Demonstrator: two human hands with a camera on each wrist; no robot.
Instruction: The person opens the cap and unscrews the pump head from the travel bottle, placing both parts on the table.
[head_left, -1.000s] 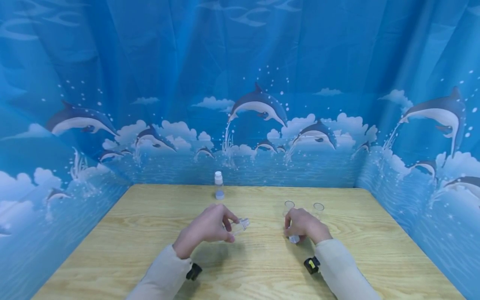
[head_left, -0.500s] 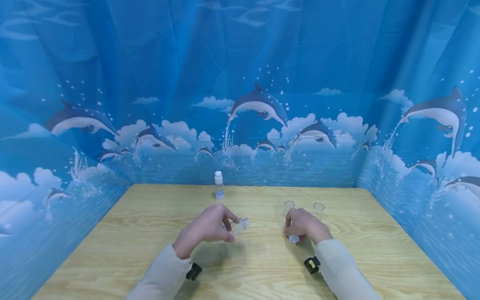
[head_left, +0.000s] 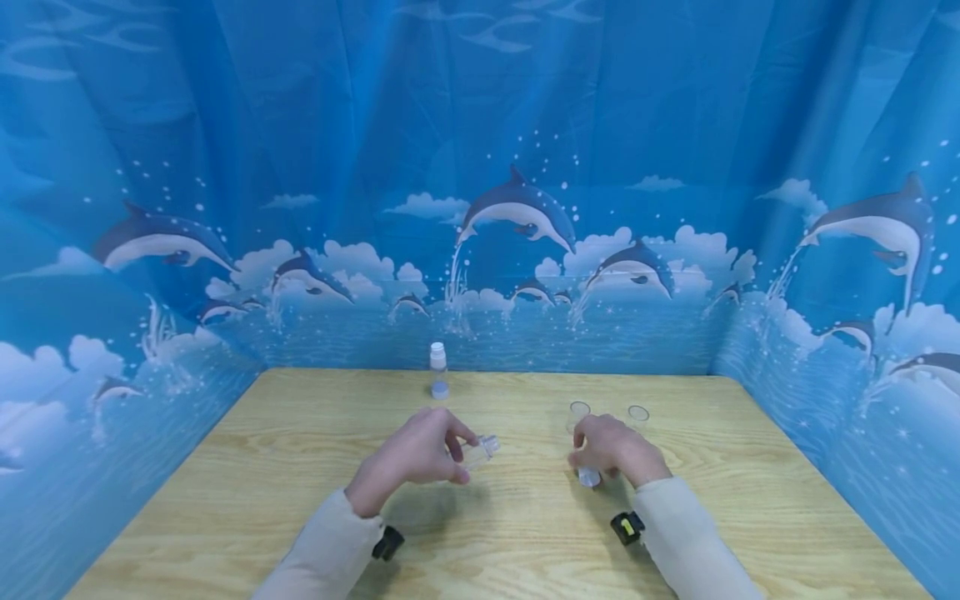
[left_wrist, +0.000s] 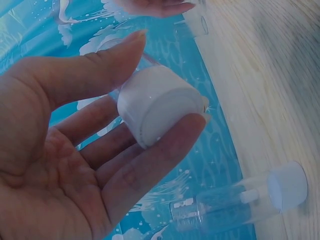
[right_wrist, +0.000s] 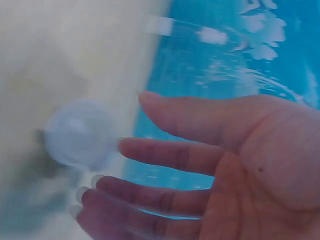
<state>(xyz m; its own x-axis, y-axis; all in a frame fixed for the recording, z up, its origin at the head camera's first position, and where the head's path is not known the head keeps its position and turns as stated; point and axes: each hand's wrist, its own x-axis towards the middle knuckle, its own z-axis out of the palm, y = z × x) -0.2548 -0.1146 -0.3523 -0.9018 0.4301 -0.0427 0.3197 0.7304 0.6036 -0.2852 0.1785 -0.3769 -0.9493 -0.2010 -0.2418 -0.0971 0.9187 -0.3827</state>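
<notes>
My left hand (head_left: 420, 450) grips a small clear bottle (head_left: 476, 452) lying sideways above the table, its neck pointing right. In the left wrist view the white base (left_wrist: 155, 107) of this bottle sits between thumb and fingers. My right hand (head_left: 615, 448) hovers low over the table, its fingers (right_wrist: 170, 155) extended and apart. Just past its fingertips stands a round, whitish translucent piece (right_wrist: 82, 135), blurred in the right wrist view. From the head, only the near part of that piece (head_left: 588, 477) shows under the hand.
Two clear cylinders with round rims, a left one (head_left: 578, 412) and a right one (head_left: 637, 415), stand behind my right hand. Another clear bottle with white ends (head_left: 438, 372) is upright near the back edge of the wooden table (head_left: 337, 400). A blue dolphin curtain (head_left: 480, 125) encloses the table.
My right fingers have come loose from the whitish piece, and that hand has shifted slightly right. My left hand with its bottle has stayed put.
</notes>
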